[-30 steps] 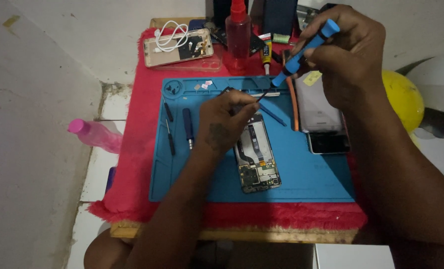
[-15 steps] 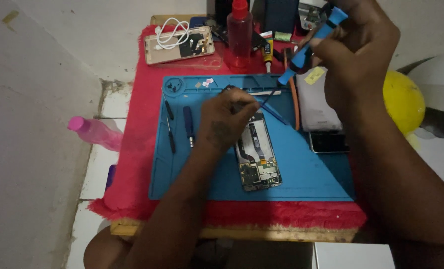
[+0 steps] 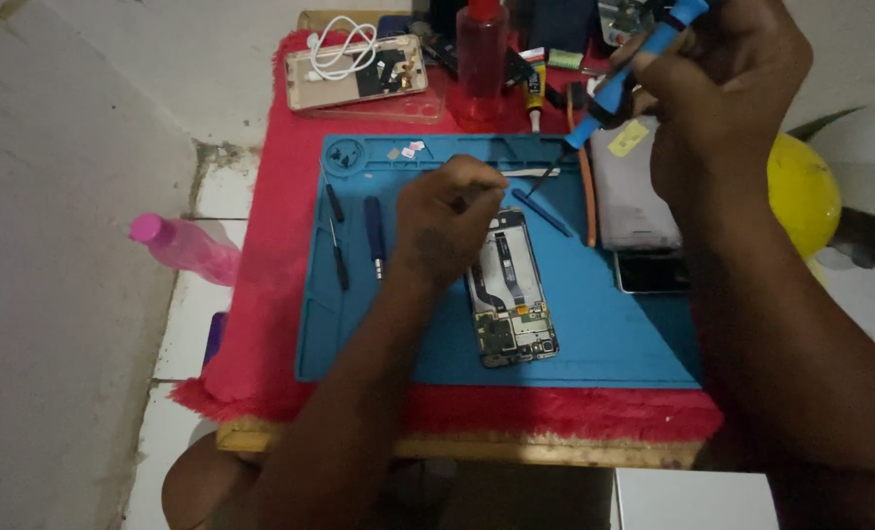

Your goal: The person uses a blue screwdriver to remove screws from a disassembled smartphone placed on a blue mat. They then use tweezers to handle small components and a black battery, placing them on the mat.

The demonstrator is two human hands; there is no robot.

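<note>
Matt rubbery mat (image 3: 614, 334); fuzzy cloth (image 3: 280, 255)

Work mat (image 3: 634, 334): blue, plain. Cloth (image 3: 290, 245) beneath mat: red, fringed edge. Table (image 3: 457, 447): pale wood edge. Screwdriver (image 3: 634, 69) in right hand (image 3: 722, 108): bright blue handle, dark tip. Opened phone (image 3: 511, 294) by left hand (image 3: 447, 221): black and grey interior, green board patches. Bottle (image 3: 187, 245) on floor: pink. Bottle (image 3: 482, 54) on cloth: red. Cable (image 3: 344, 49): white. Round object (image 3: 801, 191) at right: yellow. Two small tools (image 3: 374, 231) on mat: dark blue, black.
</note>
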